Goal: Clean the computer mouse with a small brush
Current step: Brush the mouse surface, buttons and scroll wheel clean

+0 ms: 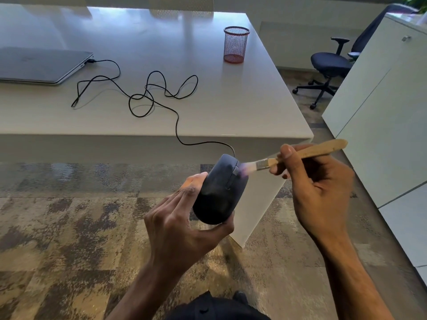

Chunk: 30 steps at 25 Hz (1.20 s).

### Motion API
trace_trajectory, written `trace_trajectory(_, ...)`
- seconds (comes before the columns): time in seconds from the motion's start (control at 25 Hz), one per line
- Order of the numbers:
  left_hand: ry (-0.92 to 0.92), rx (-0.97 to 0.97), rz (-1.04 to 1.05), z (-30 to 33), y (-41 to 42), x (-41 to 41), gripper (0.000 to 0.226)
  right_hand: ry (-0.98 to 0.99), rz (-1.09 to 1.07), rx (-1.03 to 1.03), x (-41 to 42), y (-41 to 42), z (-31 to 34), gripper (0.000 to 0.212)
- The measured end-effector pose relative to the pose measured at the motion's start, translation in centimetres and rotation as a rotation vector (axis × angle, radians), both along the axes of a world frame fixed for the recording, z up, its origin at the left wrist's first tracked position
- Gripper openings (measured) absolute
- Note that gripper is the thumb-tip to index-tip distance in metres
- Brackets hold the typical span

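Head view: a person looked down at both hands, held in front of a white desk (pixel 231 107) and above patterned carpet (pixel 69 227).
Left hand (pixel 182 225): at about 6 o'clock in the picture, it gripped the mouse, with fingers curled along its left side and thumb under its near end.
Mouse (pixel 219 190): black, lifted off the desk, just below centre, with its buttons and wheel facing up and to the right.
Right hand (pixel 316 181): at about 4 o'clock, it pinched the brush handle between thumb and curled fingers.
Brush (pixel 300 153): small, with a wooden handle that pointed toward 2 o'clock; its pale bristles, blurred, touched the mouse near the wheel.
Cable (pixel 147 98): black, it ran from the mouse's front up over the desk edge, lay in loose loops on the desk, and was plugged into the laptop.
Laptop (pixel 41 64): grey, closed, on the desk at 10 o'clock.
Cup (pixel 235 45): red mesh, upright on the desk at 1 o'clock, well apart from the cable.
Chair (pixel 330 63): dark office chair on wheels at 2 o'clock, beyond the desk.
Cabinet (pixel 381 100): white, along the right edge at 3 o'clock.
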<state>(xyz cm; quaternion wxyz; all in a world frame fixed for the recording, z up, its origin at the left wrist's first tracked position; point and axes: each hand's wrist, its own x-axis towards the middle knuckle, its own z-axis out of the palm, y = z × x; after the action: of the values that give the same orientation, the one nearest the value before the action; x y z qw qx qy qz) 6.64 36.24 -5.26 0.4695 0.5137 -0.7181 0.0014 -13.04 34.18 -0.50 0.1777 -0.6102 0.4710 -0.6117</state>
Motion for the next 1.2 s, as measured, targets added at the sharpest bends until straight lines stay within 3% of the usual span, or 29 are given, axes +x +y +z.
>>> trace_trajectory(0.08,-0.006,0.017,0.002,0.1,0.0,-0.1,0.07,0.014,0.074,-0.056,0.3,0.3,0.3,0.017)
trace_trajectory(0.16,-0.014,0.047,0.013,0.2,0.0,-0.2,0.071,0.031,0.316,-0.067,1.0,0.9,0.4,0.017)
trace_trajectory(0.24,-0.01,0.069,0.017,0.4,0.1,-0.3,0.072,0.095,0.487,0.017,1.8,1.2,0.2,0.015)
trace_trajectory(0.32,0.017,0.066,0.003,0.6,0.2,-0.4,0.071,0.117,0.523,0.083,2.0,0.8,0.0,0.017)
trace_trajectory(0.4,0.042,0.058,-0.011,0.8,0.3,-0.3,0.07,0.046,0.49,0.093,1.9,0.0,-0.2,0.017)
trace_trajectory(0.6,0.019,0.072,-0.011,0.5,0.4,0.2,0.072,-0.031,0.098,0.073,1.2,-1.6,0.0,0.018)
trace_trajectory(0.8,0.021,0.042,-0.02,0.4,0.3,0.2,0.072,0.028,0.471,0.029,2.0,-0.5,0.1,0.019)
trace_trajectory(1.04,0.013,0.042,-0.035,0.4,0.4,0.1,0.071,0.03,-0.008,0.077,0.8,-3.1,-0.4,0.021)
trace_trajectory(1.12,0.034,0.056,-0.032,0.5,0.5,0.2,0.072,-0.023,0.008,0.037,0.7,-2.9,-0.4,0.02)
trace_trajectory(1.2,0.055,0.061,-0.032,0.7,0.5,0.1,0.071,-0.048,0.18,-0.03,0.7,-2.0,-0.4,0.022)
